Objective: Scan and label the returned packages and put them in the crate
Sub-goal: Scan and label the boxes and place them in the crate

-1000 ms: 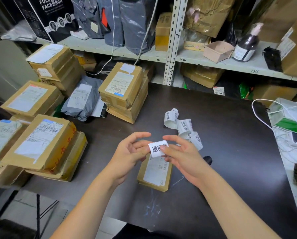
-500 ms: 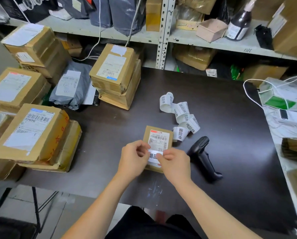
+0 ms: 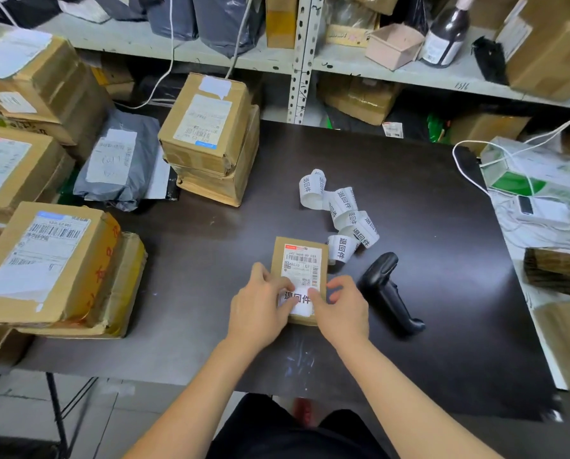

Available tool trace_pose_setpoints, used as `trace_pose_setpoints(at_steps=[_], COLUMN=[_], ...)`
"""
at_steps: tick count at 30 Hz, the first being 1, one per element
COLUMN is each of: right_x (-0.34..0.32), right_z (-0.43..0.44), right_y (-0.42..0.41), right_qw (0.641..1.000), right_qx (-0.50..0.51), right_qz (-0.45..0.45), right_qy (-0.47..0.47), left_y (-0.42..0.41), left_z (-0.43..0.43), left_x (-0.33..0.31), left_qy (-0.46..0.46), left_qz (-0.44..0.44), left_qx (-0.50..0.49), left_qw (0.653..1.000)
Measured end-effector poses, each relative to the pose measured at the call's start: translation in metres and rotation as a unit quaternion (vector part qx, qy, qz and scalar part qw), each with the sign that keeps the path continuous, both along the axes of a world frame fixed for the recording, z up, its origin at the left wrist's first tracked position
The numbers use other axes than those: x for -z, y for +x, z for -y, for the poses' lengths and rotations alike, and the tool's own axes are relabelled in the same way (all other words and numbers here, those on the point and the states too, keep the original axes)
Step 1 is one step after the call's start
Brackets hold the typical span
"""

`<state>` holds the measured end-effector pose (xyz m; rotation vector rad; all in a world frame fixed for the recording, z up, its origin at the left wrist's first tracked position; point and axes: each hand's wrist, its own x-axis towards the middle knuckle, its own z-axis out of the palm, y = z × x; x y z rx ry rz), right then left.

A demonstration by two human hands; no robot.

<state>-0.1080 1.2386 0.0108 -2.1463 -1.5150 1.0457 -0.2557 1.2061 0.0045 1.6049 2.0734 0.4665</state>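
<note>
Pressing a white sticker [image 3: 296, 299] printed "退回件" onto a small cardboard package [image 3: 278, 256], a person works at a dark tabletop [image 3: 442, 260]. The package lies flat near the front edge and carries a shipping label with a red header and barcodes; its small print is too fine to read. The sticker sits on the label's lower part.

Just behind the package curls a strip of stickers [image 3: 341, 210], each repeating "退回件". A black barcode scanner [image 3: 389, 293] lies on its side just right of the package.

Taped cardboard boxes [image 3: 210, 137] with barcoded labels are stacked along the tabletop's left side beside a grey mailer bag [image 3: 121, 160]. Behind stands a metal shelf [image 3: 343, 61] with more parcels and a brown pump bottle [image 3: 446, 34].

The left hand [image 3: 257, 313] has its thumb on the sticker's left end and its fingers bent over the package's left edge. The right hand [image 3: 343, 313] mirrors it on the right. Each grip is narrow, closed on the package.
</note>
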Motion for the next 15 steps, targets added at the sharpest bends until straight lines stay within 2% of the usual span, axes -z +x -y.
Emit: trace_pose_setpoints(at_steps=[2,5,8,11,15], right_x=[0.002,0.003,0.001,-0.002,-0.012], right_z=[0.001,0.002,0.003,0.004,0.01], right_y=[0.002,0.001,-0.002,-0.003,-0.007], right_qw=[0.998,0.995,0.991,0.986,0.979], right_qx=[0.038,0.034,-0.001,-0.021,-0.072], right_qz=[-0.045,-0.086,-0.129,-0.163,-0.19], right_qy=[-0.01,-0.022,-0.028,-0.024,0.002], left_y=[-0.007,-0.016,-0.02,-0.024,-0.034], left_z=[0.0,-0.002,-0.002,0.003,0.021], left_x=[0.001,0.006,0.01,0.011,0.002], left_qy=[0.004,0.014,-0.017,-0.015,0.033], left_qz=[0.052,0.152,0.262,0.283,0.299], left_qx=[-0.044,-0.111,-0.102,-0.066,-0.071], left_qw=[0.998,0.982,0.959,0.957,0.951])
